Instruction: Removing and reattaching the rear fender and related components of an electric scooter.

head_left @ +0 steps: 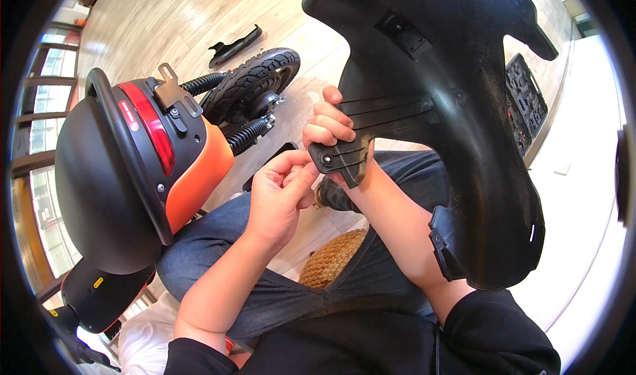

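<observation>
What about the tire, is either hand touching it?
No, the left hand and right hand are at the black panel, apart from the tire.

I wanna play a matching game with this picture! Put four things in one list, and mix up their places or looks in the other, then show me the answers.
Things
1. big black plastic part
2. tail light
3. woven thing
4. tyre

Places and looks
A. between the person's legs
B. black with chunky tread
C. held up by the right hand
D. shiny red

Right pairs: 1-C, 2-D, 3-A, 4-B.
</observation>
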A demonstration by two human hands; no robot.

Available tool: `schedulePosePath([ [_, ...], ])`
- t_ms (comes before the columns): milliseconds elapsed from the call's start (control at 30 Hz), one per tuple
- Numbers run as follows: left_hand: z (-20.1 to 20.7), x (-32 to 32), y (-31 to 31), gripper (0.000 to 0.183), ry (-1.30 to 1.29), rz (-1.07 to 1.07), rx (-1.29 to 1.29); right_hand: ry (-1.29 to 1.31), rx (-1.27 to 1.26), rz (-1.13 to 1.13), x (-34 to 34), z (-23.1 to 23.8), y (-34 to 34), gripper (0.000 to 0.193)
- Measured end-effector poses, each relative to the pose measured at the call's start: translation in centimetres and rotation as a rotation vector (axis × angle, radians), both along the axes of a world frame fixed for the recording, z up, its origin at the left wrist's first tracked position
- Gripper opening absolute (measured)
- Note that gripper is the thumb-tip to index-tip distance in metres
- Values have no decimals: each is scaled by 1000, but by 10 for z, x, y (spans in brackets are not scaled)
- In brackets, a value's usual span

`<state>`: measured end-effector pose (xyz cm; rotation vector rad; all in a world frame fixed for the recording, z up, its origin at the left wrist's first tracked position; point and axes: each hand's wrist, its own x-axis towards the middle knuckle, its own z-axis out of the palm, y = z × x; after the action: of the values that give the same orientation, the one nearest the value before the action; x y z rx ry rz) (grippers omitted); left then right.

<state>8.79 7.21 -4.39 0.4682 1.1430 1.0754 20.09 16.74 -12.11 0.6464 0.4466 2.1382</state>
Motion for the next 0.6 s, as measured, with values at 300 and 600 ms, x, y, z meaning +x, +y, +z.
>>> schedulePosePath([
  [300,4,-12,5,11,-183,-18,-141,-29,2,-12,2,-1,1,25],
  [600,-2,-11,3,17,-167,-88,-83,-75,3,-19,1,1,0,21],
])
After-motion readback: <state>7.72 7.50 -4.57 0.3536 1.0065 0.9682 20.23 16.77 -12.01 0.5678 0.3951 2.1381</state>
